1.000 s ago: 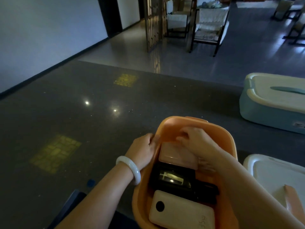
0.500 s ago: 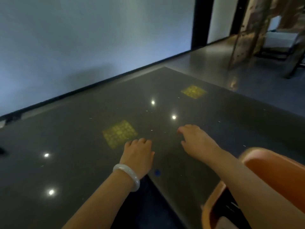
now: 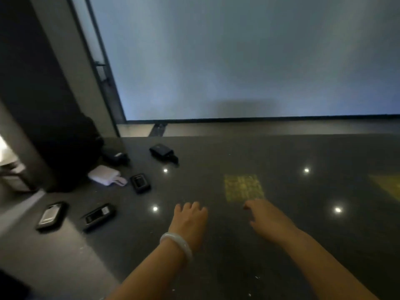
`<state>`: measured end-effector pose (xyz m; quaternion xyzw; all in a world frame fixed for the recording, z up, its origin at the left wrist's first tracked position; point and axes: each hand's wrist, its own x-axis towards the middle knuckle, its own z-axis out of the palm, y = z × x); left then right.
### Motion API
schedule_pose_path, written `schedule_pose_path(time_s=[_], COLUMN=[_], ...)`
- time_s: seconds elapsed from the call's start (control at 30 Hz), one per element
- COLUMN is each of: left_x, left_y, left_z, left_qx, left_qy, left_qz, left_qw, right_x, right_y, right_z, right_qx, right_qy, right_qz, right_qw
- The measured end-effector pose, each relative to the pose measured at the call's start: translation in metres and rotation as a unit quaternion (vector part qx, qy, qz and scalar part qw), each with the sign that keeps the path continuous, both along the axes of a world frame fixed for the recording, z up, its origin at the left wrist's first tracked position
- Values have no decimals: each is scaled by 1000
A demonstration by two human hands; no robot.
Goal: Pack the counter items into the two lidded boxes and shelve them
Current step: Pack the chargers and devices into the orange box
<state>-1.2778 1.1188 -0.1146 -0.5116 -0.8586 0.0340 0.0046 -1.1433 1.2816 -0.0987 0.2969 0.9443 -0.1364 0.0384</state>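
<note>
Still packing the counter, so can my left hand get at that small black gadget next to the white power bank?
Probably yes. The left hand is empty above the counter, and bare surface lies between it and the small black gadget; the white power bank sits beside it, not across the path.

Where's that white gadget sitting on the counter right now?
In the head view the white gadget lies at the counter's far left, beside a small black device and well beyond the left hand.
</note>
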Motion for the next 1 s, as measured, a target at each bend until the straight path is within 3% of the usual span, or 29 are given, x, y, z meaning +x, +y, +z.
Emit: schedule_pose_path(time_s=[0.23,0.47,1.0], left_x=[-83,-121,-261], left_y=[-74,-88,-43], left_z=[-10,-23,-43], left_qx=[13,37,125], left_qy=[-50,-62,-86], left_qz=[122,226,348], left_qw=[991,971,925], right_x=[-120,-196,-360], right_y=[-49,-49,2], right_z=[-11,-25,-61], right_qx=[-25,-47,-131], right_qy=[-3,-13,55], right_qz=[104,181,167], right_qw=[994,982,976])
